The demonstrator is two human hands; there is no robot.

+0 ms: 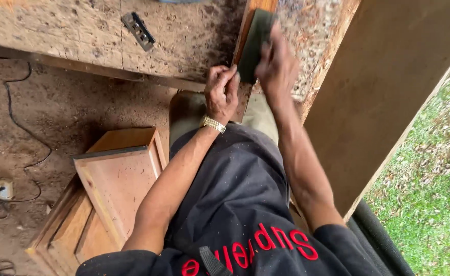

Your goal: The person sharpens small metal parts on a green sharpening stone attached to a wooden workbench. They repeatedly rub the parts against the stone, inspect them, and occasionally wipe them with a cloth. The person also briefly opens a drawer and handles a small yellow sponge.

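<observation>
A dark green sanding block [254,43] stood nearly upright, tilted slightly, pressed flat against a narrow reddish-brown wooden piece [246,76]. The block was rectangular, with worn, dusty edges. The wooden piece stood on end at the near edge of the dust-covered desk [81,30], its lower part dull and scuffed, its top end a brighter orange-brown above the block.
</observation>
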